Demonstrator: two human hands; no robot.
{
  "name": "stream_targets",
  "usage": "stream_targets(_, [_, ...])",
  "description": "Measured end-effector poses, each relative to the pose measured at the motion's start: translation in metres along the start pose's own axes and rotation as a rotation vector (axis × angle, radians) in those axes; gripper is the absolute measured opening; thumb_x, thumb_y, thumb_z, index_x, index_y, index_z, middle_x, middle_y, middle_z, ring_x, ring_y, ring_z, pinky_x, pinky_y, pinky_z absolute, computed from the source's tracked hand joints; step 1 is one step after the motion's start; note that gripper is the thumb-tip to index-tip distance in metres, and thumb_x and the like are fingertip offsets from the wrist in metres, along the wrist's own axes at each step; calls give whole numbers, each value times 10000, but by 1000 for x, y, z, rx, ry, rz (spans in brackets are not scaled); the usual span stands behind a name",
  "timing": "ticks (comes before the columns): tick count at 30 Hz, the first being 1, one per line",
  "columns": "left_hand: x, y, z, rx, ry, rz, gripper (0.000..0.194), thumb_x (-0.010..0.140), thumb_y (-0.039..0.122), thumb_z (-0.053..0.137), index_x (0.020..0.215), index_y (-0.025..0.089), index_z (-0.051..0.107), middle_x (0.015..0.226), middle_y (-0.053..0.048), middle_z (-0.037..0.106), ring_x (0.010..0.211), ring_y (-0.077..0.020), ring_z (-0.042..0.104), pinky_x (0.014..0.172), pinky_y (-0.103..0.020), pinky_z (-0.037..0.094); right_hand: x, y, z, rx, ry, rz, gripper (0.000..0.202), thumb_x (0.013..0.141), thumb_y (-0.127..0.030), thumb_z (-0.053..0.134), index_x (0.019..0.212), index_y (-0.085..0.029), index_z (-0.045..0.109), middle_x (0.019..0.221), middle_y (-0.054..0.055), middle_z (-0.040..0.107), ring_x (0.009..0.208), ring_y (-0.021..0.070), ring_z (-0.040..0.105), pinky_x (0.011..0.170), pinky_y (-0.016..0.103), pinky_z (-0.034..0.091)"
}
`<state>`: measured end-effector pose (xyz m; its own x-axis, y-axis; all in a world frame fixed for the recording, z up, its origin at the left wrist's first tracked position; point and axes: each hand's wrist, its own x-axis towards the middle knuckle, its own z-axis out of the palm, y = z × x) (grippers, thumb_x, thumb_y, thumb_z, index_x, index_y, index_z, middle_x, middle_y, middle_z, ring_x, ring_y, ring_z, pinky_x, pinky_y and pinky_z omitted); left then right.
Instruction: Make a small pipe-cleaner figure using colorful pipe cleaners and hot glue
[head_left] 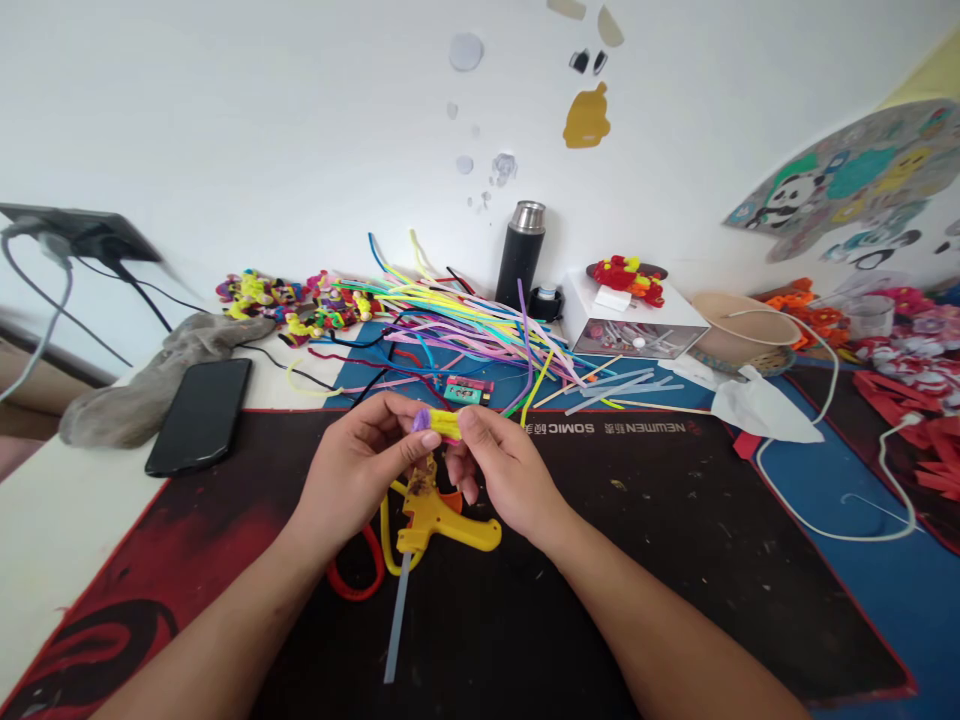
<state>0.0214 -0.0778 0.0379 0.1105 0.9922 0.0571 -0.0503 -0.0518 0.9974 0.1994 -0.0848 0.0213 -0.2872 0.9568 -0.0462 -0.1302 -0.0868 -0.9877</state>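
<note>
Between my two hands, above the dark mat, is a small fuzzy piece [444,423], purple at its left end and yellow along the rest, with some pink below. My left hand [375,450] pinches the purple end between thumb and fingers. The yellow end is gripped by my right hand [499,455], its thumb on top and lower fingers curled. Just beneath lies a yellow glue gun [450,525] with an orange trigger and a clear glue stick [397,615] pointing toward me. Red-handled scissors [358,590] lie partly hidden beside it.
Behind my hands spread many coloured pipe cleaners [465,325]. A black flask [521,255] and a white box [637,325] stand near the wall. A phone [201,415] lies left; a white cable [817,538] curls at right.
</note>
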Motion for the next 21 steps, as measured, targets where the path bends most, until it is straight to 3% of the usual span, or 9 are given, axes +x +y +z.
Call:
stream_targets(9, [0,-2,-1,-23,-60,19,368,808,409,928,1079,198,794,821,-22,735,708,-165,682,634,-246,562,1,-3,-2,-67,48,-5,594,991,-776,549,774,-223,560,549,-59,549,426,94,476,452,243,368])
stream_targets(16, [-2,-4,-3,-51,-80,-22,300,836,429,909,998,195,814,753,-18,740,587,-141,641,555,-237,545,-1,-2,-2,-91,29,4,613,1021,-752,528,727,-215,558,535,-54,529,419,87,449,454,245,352])
stream_targets(21, [0,-4,-3,-117,-94,-57,328,819,375,937,1073,201,825,789,-24,755,667,-150,683,588,-220,554,0,-2,-2,-79,33,18,640,998,-792,527,721,-215,561,524,-54,528,409,89,455,452,247,355])
